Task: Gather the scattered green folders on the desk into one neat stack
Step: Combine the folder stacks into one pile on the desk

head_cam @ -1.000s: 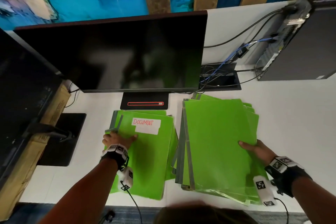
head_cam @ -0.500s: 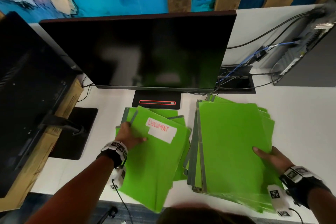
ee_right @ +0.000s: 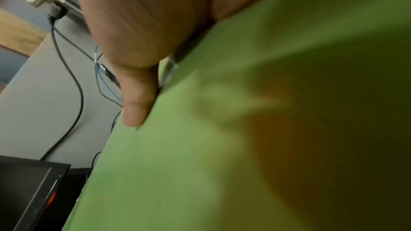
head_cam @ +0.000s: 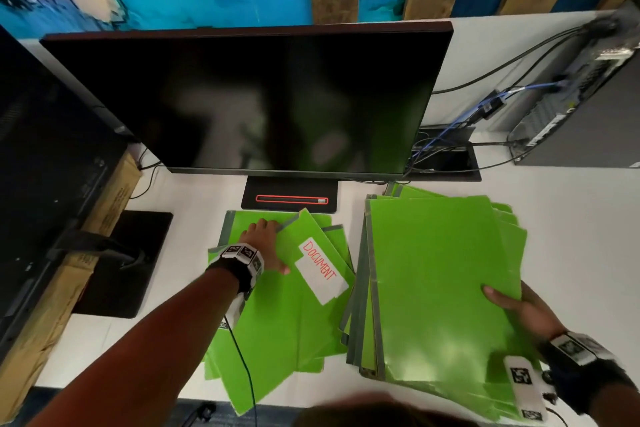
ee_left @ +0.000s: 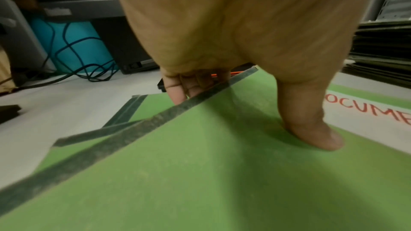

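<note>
Here, from the head camera, two heaps of green folders lie on the white desk [head_cam: 571,218] in front of a dark monitor [head_cam: 242,97]. The left hand [head_cam: 260,243] grips the top folder of the left heap [head_cam: 277,322], the one with a white label [head_cam: 320,274] reading DOCUMENT; its thumb lies on the cover and its fingers wrap over the grey-taped spine edge. That folder is turned askew over those beneath it. The right hand [head_cam: 516,308] holds the near right edge of the right heap [head_cam: 440,281], thumb on top of the uppermost cover, fingers hidden below. The two heaps sit just beside each other, their edges fanned out. A computer tower [head_cam: 581,107] with cables stands at the far right.

In the left wrist view, the left hand [ee_left: 222,41] pinches the labelled folder [ee_left: 200,173]: thumb pressed flat on the cover near the red lettering, fingers [ee_left: 177,89] curled under the raised taped edge.

In the right wrist view, blurred, the right hand [ee_right: 138,32] has its thumb lying along the edge of a green cover [ee_right: 222,147]; the other fingers are out of sight.
</note>
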Demonstrator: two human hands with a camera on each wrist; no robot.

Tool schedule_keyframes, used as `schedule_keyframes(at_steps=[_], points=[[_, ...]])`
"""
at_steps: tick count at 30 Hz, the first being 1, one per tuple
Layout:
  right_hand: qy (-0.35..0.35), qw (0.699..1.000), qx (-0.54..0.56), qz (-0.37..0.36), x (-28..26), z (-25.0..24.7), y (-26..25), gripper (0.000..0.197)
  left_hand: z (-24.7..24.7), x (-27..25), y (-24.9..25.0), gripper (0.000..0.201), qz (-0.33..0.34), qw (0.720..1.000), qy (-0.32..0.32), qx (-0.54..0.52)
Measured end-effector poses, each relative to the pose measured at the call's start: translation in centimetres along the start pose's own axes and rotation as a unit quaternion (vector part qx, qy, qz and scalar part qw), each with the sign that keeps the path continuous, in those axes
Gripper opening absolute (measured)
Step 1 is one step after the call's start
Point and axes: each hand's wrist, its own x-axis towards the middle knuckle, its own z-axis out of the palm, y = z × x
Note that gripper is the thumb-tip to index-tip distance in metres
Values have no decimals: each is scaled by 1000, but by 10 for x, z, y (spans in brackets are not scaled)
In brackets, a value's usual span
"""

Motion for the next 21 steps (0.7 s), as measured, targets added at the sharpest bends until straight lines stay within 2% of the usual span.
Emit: schedule_keyframes(at_steps=[3,7,10,13,15,16,18,19,21], points=[[11,1000,21,3,-2,0,4,72,3,-8,-11,104,-9,1000,-11,-27],[6,999,38,-4,-2,0,7,67,6,-19,-30,90,-17,993,-63,-103],[2,999,45,-29,-9,5,3,54,7,-29,-51,65,-9,976,-118,-185],[-3,998,62,-28,-17,6,12,60,9,-39,-75,48,-16,958,-104,-268],[-2,998,64,-18,-16,3,23,78,14,-46,-97,40,-54,946,-59,-315],[-16,998,59,-21,-16,2,24,81,17,-49,-105,35,-89,935,-38,-342],[-27,998,41,-34,-19,11,15,67,26,-54,-119,35,-167,910,-6,-379],[-24,998,36,-38,-19,16,9,59,29,-55,-123,40,-209,906,15,-368],[-32,998,39,-46,-14,24,0,58,37,-53,-126,62,-269,910,39,-312]])
